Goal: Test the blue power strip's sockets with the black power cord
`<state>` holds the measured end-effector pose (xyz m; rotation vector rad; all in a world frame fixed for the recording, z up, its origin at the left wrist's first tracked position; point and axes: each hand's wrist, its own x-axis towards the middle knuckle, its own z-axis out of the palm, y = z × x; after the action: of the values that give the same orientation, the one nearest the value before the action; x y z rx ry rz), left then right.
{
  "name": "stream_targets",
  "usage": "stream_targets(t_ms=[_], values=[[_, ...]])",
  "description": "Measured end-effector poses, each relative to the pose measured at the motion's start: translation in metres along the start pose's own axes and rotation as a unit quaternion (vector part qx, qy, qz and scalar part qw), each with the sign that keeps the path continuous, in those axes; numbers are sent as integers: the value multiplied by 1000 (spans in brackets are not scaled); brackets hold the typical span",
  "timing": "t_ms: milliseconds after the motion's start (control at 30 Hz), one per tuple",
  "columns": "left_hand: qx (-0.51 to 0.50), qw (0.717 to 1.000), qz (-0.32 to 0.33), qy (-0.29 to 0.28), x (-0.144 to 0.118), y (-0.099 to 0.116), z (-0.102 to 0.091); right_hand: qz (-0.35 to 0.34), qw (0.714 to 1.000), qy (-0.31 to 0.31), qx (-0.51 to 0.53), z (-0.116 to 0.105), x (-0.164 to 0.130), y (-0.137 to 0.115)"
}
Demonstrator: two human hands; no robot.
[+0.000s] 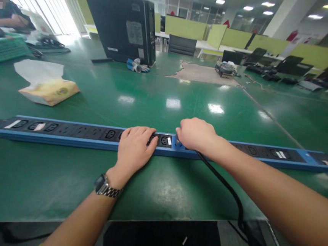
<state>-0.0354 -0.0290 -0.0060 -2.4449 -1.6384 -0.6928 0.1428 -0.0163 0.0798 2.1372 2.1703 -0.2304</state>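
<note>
Both my hands are working the power strip: left hand pressing flat, fingers together, while right hand is clamping the black cable's plug under my fingertips; I'm pushing straight, keeping the strip steady.

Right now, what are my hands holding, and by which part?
The left hand rests flat on the blue power strip near its middle, pinning it. The right hand is closed at the black cable's plug end; the plug is hidden.

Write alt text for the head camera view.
Two bare hands rest on a long blue power strip lying across a green table: the left hand lies flat on its sockets, and the right hand is closed at a black cable that runs off the table's near edge. A tissue pack lies behind.
</note>
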Motion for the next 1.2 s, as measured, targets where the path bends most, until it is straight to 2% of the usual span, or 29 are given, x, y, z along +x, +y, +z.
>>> stream_targets(t_ms=[367, 433, 567, 667, 733, 833, 933, 1000, 1067, 1133, 1200], values=[[3, 1000, -1, 18, 0, -1, 3, 39, 997, 63, -18, 7, -13, -8], [5, 1000, -1, 21, 0, -1, 3, 36, 998, 56, -13, 8, -12, -13], [13, 1000, 3, 18, -1, -1, 2, 47, 999, 1, 1, 13, -10, -26], [29, 999, 21, 7, -1, 3, 1, 63, 997, 34, 25, 23, -12, -38], [43, 998, 36, -1, -2, 6, 0, 54, 996, 61, 36, 23, -16, -35], [59, 997, 42, -4, -2, 8, -1, 34, 994, 93, 51, 7, -26, -2], [62, 997, 45, -1, -2, 9, -1, 59, 981, 177, 49, -17, -38, 56], [62, 997, 41, 6, -2, 8, 0, 87, 985, 148, 17, -22, -43, 90], [61, 998, 34, 9, -2, 8, 1, 75, 994, 84, 7, -14, -43, 110], [58, 998, 34, 8, -2, 8, 1, 67, 997, 44, 0, 0, -38, 116], [53, 998, 38, 8, -2, 8, 1, 77, 996, 31, -26, 11, -32, 114]])
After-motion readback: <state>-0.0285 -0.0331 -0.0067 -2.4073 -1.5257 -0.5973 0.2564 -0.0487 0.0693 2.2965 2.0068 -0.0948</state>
